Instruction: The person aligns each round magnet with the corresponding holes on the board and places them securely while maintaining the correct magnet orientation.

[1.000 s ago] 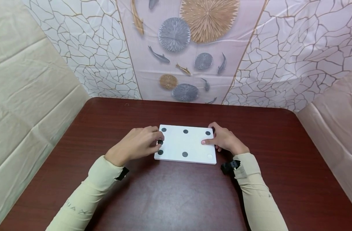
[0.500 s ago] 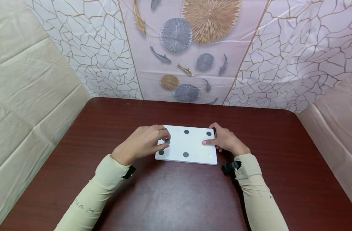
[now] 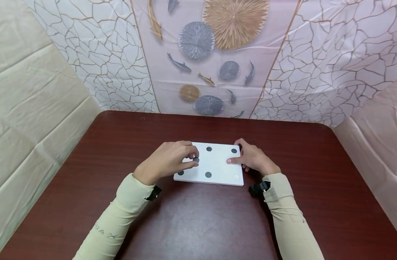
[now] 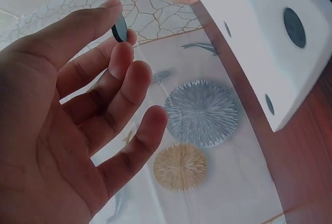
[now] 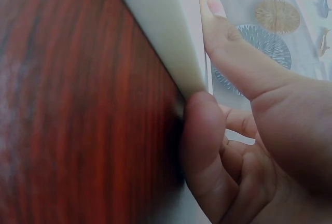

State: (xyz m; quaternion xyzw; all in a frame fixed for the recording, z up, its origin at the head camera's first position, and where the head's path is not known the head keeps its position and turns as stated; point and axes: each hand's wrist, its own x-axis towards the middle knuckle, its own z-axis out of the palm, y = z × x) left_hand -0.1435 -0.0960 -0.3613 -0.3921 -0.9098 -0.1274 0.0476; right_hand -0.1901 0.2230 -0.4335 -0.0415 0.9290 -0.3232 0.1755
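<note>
A white rectangular board [image 3: 216, 164] lies on the table with dark round spots along its edges. Near its lower right corner is a pale round spot [image 3: 236, 177]. My left hand [image 3: 167, 160] is over the board's left part, pinching a small dark disc [image 3: 196, 159] between thumb and forefinger. The left wrist view shows this disc [image 4: 120, 29] held on edge at the fingertips, apart from the board [image 4: 249, 22]. My right hand [image 3: 255, 158] holds the board's right edge, thumb on top and fingers at the side. The board's upper left corner is hidden behind my left hand.
The dark red-brown table [image 3: 185, 220] extends around the board. A patterned cloth [image 3: 229, 90] hangs behind its far edge, with beige cloth [image 3: 39, 108] at the left side and more at the right. Black straps with small devices [image 3: 259, 188] are on both wrists.
My left hand has lifted the dark disc from around the board's left edge and carried it rightward over the board. My right hand keeps its hold on the right edge.
</note>
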